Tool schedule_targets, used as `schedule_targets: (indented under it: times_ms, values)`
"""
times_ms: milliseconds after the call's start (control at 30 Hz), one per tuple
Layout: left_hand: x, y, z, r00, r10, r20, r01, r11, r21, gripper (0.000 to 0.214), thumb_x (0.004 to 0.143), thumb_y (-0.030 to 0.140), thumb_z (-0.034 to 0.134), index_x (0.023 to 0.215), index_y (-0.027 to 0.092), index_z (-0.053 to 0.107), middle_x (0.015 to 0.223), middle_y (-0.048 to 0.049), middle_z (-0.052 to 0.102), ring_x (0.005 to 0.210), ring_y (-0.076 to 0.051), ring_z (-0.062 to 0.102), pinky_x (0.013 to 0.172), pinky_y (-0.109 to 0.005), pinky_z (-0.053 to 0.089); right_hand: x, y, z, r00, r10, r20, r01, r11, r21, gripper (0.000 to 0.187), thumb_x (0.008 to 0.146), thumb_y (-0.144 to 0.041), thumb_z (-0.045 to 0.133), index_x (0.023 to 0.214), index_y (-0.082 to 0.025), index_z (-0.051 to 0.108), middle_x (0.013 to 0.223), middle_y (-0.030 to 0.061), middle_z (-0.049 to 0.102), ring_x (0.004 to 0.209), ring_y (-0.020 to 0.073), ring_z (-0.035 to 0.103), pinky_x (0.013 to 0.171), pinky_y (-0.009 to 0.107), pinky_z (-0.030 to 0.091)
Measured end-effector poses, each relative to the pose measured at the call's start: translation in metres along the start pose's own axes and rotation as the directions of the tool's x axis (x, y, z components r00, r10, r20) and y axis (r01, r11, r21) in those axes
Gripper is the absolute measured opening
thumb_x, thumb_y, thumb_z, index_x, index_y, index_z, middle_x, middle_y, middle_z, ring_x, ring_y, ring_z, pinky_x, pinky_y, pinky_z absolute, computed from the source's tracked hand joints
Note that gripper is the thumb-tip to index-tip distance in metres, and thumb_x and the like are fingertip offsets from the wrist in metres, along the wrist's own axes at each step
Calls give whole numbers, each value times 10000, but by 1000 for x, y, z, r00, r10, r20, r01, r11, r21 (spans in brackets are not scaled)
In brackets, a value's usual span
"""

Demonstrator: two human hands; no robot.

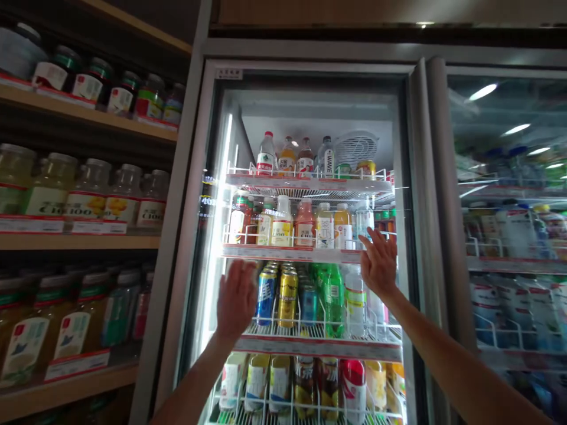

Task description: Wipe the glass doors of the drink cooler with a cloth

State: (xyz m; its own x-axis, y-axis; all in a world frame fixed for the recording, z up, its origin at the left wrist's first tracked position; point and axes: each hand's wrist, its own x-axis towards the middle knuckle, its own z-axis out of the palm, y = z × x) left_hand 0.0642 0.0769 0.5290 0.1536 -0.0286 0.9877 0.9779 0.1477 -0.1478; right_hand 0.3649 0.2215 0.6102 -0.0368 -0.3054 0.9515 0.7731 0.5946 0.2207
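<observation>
Both my hands are raised before a lit drinks fridge [420, 177] with a glass front. My left hand [237, 298] is open, fingers stretched upward and slightly blurred, holding nothing. It appears just left of a blue can [266, 297] and a gold can [287, 298]. Higher and to the right, my right hand [380, 260] is open with its fingers spread, and it holds nothing either. It overlaps the right end of the middle shelf, near a clear bottle [364, 218]. Whether either hand touches the glass, I cannot tell. A green bottle [333, 298] stands between the hands.
Wooden shelves [84, 232] with several jars and bottles [86, 183] are on the left. Another glass-fronted fridge [514, 236] with drinks adjoins on the right. Inside the middle fridge, bottles line the top shelf [305, 183], and larger bottles [354, 389] fill the bottom.
</observation>
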Motion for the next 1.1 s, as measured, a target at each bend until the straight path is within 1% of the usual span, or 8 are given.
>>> schedule_targets:
  times_ms: [100,267,467,633,800,900,1000,1100]
  values:
    - [18,0,5,979,-164,-122,166,986,11,589,890,232,425,1442,166,231,1495,-169,255,1402,-270,196,1078,-449,275,0,0,0,1000,7,3,-7,1000,6,353,888,-192,393,1202,-201,554,1360,79,511,1319,212,395,1099,432,252]
    - [42,7,9,942,331,47,-327,942,-77,546,891,242,416,1422,241,288,1444,-85,389,1379,-204,269,1122,-386,213,-1,1,0,1000,13,21,-13,1000,2,355,883,-188,401,1202,-205,555,1370,76,503,1328,210,383,1105,432,246]
    - [92,-7,17,969,-202,-143,199,979,-34,549,909,293,350,1427,132,262,1481,-181,283,1402,-278,193,1075,-472,274,0,0,0,1000,6,8,-6,1000,2,351,885,-193,399,1204,-205,546,1374,78,498,1331,204,379,1118,434,226]
    - [100,14,22,943,326,73,-317,942,-105,506,916,272,350,1418,252,294,1473,-62,344,1391,-191,237,1136,-394,180,1,0,0,1000,6,4,-6,1000,6,355,888,-192,389,1205,-213,547,1369,69,503,1326,199,385,1117,432,226]
    - [117,1,21,983,-153,-106,149,988,-44,549,913,306,340,1427,127,266,1495,-171,253,1403,-287,183,1102,-492,230,2,-1,0,1000,-3,-2,3,1000,-9,338,894,-199,378,1179,-185,558,1328,97,538,1311,208,406,1100,432,251]
    - [118,13,24,989,145,1,-145,988,-57,536,915,287,348,1431,171,264,1494,-119,286,1409,-246,170,1124,-448,209,1,0,-1,1000,3,3,-3,1000,-7,336,897,-200,372,1178,-191,557,1329,91,537,1307,205,410,1097,432,254]
    - [119,15,22,903,409,130,-402,912,-73,507,922,289,347,1423,276,272,1481,-32,333,1398,-187,214,1146,-421,161,1,0,-1,1000,11,10,-11,1000,5,340,894,-195,379,1185,-206,554,1343,75,527,1312,197,404,1103,426,248]
    - [126,-1,17,1000,13,8,-13,1000,20,517,918,314,346,1420,205,291,1481,-115,316,1394,-247,226,1114,-487,211,1,0,-1,1000,11,7,-12,1000,15,341,888,-188,389,1185,-211,555,1344,70,528,1316,194,399,1113,425,233]
